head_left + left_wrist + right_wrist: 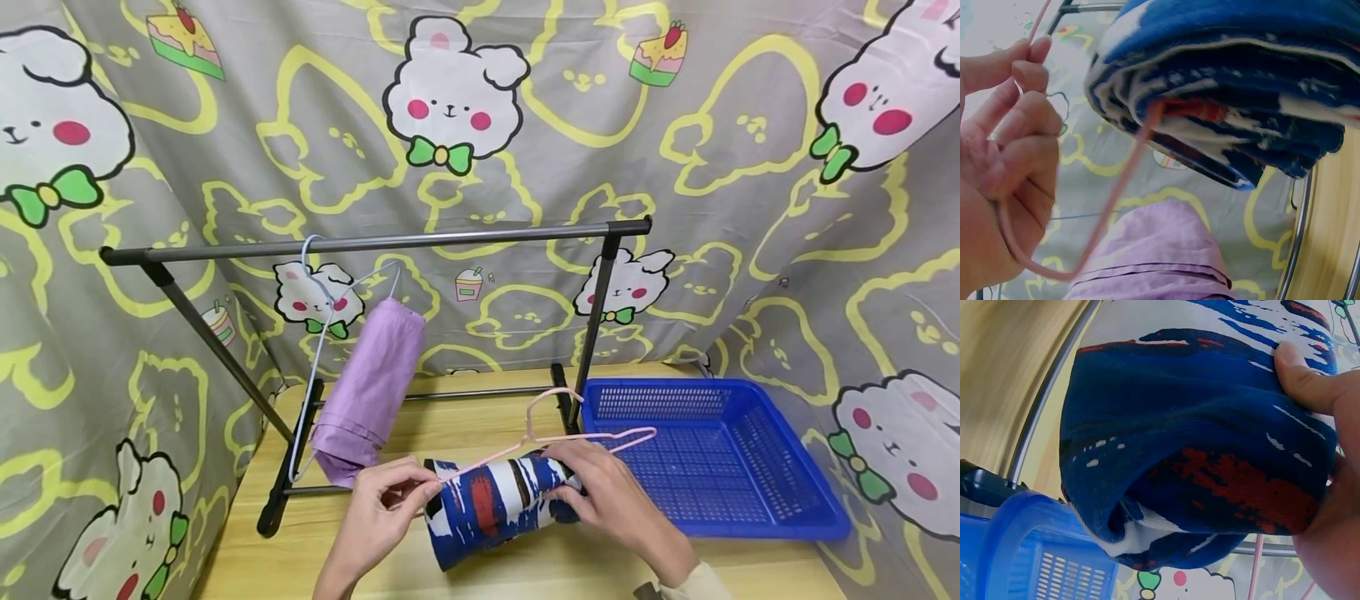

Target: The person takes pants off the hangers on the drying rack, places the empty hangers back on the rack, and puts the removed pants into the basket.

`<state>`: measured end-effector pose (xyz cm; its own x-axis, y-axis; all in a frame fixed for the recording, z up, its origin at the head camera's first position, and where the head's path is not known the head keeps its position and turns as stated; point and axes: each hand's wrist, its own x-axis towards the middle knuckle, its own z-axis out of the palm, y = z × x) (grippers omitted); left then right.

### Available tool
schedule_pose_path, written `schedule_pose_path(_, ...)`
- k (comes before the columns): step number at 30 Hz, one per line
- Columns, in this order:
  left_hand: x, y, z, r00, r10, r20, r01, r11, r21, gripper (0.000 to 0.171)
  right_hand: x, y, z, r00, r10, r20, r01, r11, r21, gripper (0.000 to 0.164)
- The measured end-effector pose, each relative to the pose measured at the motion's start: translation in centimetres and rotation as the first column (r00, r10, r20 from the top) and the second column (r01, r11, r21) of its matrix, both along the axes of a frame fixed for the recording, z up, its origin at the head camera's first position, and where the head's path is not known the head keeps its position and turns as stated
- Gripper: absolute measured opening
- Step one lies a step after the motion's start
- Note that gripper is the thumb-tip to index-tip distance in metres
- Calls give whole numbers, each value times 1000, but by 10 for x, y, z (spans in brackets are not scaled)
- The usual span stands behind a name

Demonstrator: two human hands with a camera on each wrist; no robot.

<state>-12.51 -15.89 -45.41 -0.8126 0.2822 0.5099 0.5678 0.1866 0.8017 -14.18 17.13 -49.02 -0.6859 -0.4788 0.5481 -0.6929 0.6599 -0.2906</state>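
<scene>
A folded cloth (491, 504) with a blue, white and red pattern lies in loose layers between the two hands. From its layers comes a thin pink clothes hanger (1116, 194); the hook and one shoulder rise behind the cloth in the head view. The left hand (382, 512) pinches the hanger's wire at the cloth's left end, and its lower bend runs past the palm in the left wrist view. At the other end, the right hand (611, 492) grips the cloth, thumb on the near side (1291, 362) and the other fingers mostly hidden behind.
Behind stands a dark metal rack (465, 241). From its bar, toward the left, hangs a light blue hanger (313, 375) carrying a folded purple cloth (375, 375). A blue plastic basket (783, 433) sits right of the rack on the wooden table (255, 562). Patterned curtains surround it.
</scene>
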Motion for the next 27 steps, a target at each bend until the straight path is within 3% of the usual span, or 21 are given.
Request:
schedule_pose_path(5, 1, 0, -2, 1000, -6, -1, 6, 1000, -11, 19, 1, -3, 1, 999, -29, -43, 30, 999, 24, 41)
schedule_pose_path(12, 3, 4, 2, 999, 33, 1, -33, 999, 6, 20, 1, -6, 1, 993, -3, -119, -1, 999, -33, 41)
schedule_pose_path(16, 4, 6, 5, 998, 36, -42, -36, 999, 0, 21, 2, -8, 3, 993, -9, -121, 1, 998, -66, 40)
schedule_pose_path(24, 9, 14, 8, 998, 64, -26, -64, 998, 12, 20, 2, -11, 3, 990, -49, -135, 33, 992, -123, 40)
schedule_pose_path(27, 8, 16, 7, 994, 83, -64, -82, 997, 11, 20, 3, -12, 2, 990, -72, -124, 54, 988, -147, 42)
